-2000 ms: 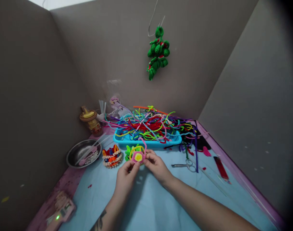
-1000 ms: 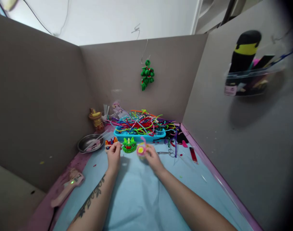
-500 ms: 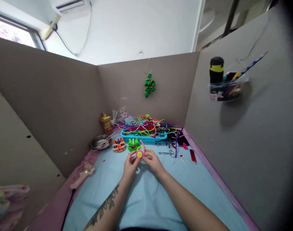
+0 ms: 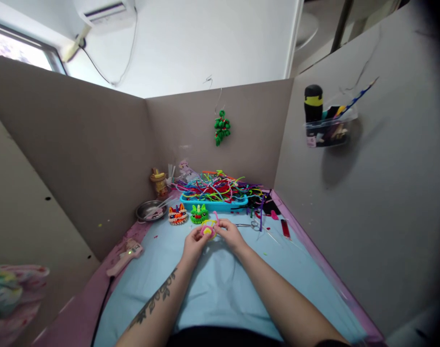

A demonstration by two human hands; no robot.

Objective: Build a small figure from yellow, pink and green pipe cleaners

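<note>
Between my two hands is a small pink and yellow pipe-cleaner piece (image 4: pixel 207 232), round with a yellow middle. My left hand (image 4: pixel 194 241) pinches its left side. At its upper right, my right hand (image 4: pixel 230 235) has its fingers closed around a pink pipe-cleaner end (image 4: pixel 216 216) that sticks up from the piece. Just beyond the hands sit a green pipe-cleaner animal head (image 4: pixel 199 214) and an orange one (image 4: pixel 177 214). Scissors (image 4: pixel 249 225) lie to the right of my right hand.
A blue tray (image 4: pixel 214 206) heaped with coloured pipe cleaners stands at the back. At the left are a metal bowl (image 4: pixel 151 211) and a pink glue gun (image 4: pixel 125 259) with a cord. Grey partitions (image 4: pixel 220 159) enclose the table. A plastic holder (image 4: pixel 328 133) hangs on the right one.
My right hand has shifted from the round piece's right edge up to the pink end. The round piece has tilted, and the whole view has turned slightly.
</note>
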